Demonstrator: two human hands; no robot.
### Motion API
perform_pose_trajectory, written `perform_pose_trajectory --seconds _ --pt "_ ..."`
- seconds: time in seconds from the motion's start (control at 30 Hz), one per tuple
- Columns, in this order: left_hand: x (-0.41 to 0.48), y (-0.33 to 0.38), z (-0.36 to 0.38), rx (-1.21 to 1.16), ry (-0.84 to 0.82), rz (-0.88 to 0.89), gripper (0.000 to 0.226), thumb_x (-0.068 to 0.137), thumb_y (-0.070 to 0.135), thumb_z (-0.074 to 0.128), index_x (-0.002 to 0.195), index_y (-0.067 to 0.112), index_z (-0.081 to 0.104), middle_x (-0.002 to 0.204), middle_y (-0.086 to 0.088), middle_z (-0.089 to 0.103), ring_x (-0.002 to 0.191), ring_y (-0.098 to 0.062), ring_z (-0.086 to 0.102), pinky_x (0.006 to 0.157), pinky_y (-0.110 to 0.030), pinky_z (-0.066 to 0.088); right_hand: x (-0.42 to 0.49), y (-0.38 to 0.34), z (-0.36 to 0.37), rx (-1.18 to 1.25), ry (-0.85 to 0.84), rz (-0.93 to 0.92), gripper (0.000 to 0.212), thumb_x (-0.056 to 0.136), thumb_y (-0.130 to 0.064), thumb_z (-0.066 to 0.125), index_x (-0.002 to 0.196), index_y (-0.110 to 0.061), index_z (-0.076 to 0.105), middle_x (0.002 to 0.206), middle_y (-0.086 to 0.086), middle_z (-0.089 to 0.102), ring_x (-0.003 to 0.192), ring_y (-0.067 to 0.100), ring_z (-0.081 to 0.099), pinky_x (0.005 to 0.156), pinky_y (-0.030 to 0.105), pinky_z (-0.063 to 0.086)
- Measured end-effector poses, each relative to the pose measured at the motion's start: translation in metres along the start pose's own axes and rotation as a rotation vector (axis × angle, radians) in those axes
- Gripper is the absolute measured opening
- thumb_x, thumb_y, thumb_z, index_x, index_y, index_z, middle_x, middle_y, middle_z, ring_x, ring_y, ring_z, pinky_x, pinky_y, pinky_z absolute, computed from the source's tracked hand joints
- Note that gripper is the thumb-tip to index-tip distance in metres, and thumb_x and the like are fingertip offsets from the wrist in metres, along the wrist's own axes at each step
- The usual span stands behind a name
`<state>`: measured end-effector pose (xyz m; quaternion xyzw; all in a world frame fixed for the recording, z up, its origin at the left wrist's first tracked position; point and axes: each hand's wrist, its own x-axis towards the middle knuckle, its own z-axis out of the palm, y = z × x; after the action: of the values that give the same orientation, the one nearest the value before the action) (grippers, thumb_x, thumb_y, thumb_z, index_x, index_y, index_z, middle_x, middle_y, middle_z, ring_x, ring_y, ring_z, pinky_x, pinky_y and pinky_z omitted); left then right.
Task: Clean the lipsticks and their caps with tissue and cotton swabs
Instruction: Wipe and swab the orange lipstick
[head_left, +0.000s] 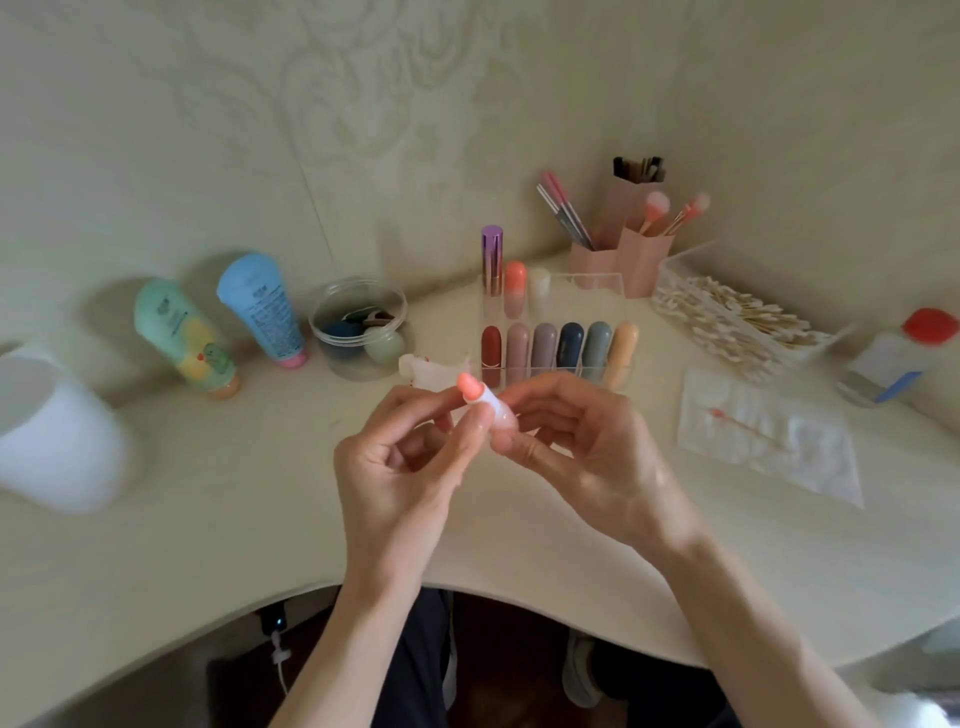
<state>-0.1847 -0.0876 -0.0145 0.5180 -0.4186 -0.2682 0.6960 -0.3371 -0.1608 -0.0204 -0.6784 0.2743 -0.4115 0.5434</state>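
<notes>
Surface: cream desk (218, 519) with a curved near edge, set against a pale patterned wall.

Item in hand: one lipstick (480, 399), coral bullet uncapped, translucent white tube. It is held above the desk at centre, just in front of the clear organiser (597, 283).
- Long axis: tilted, with the base low and to the right and the bullet tip high, to the left and pointing away from the person.
- Left hand (410, 457): fingers curled, thumb and forefinger pinching the tube just below the bullet.
- Right hand (587, 452): fingertips closed on the base end, and the tube runs leftward out of them.

Supplies:
- Tissue (810, 457), flat on the desk to the right, with a pink-tipped used swab (748, 429) lying on it.
- Cotton swabs (727, 319), heaped in a clear tray at far right.
- Row of capped lipsticks (558, 347) standing in the organiser.
- Small whitish object (434, 371) just behind the hands. Cap or wad, cannot tell.

Other: two tubes (182, 338), round tub (358, 325), pink brush holders (641, 262), white cup (57, 431).

Assessment: tissue and swabs both lie on the right-hand side, well apart from the lipstick. The right hand is likely the one to let go and reach for them, while the left keeps the bullet facing outward.
</notes>
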Motion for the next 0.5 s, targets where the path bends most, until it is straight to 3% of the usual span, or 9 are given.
perform_pose_trajectory --seconds 0.17,0.3,0.5 --pt "-0.005 -0.001 0.006 -0.028 0.037 -0.030 0.010 0.079 0.024 0.085 0.088 0.021 0.081 0.074 0.004 0.062 0.064 -0.016 0.049 0.061 -0.025 0.042 -0.001 0.001 0.001 -0.125 0.113 -0.111 0.032 0.081 -0.016 0.090 0.110 -0.017 0.076 0.089 -0.005 0.071 0.068 0.017 0.055 0.067 0.041 0.051" --pt "-0.010 0.002 0.018 -0.046 0.088 -0.057 0.018 0.075 0.026 0.083 0.077 0.013 0.070 0.067 0.015 0.064 0.060 -0.004 0.051 0.061 -0.015 0.046 -0.002 0.004 0.006 -0.177 0.138 -0.160 0.020 0.084 -0.011 0.089 0.094 -0.013 0.071 0.080 -0.004 0.067 0.066 0.019 0.053 0.062 0.040 0.048" --pt "-0.013 -0.001 0.032 -0.009 0.175 -0.119 0.022 0.083 0.018 0.086 0.077 0.008 0.067 0.059 0.011 0.057 0.056 -0.008 0.051 0.058 -0.018 0.047 -0.003 0.008 0.007 -0.371 0.260 -0.267 0.033 0.085 -0.004 0.087 0.085 -0.018 0.056 0.083 0.000 0.057 0.068 0.019 0.053 0.063 0.028 0.047"
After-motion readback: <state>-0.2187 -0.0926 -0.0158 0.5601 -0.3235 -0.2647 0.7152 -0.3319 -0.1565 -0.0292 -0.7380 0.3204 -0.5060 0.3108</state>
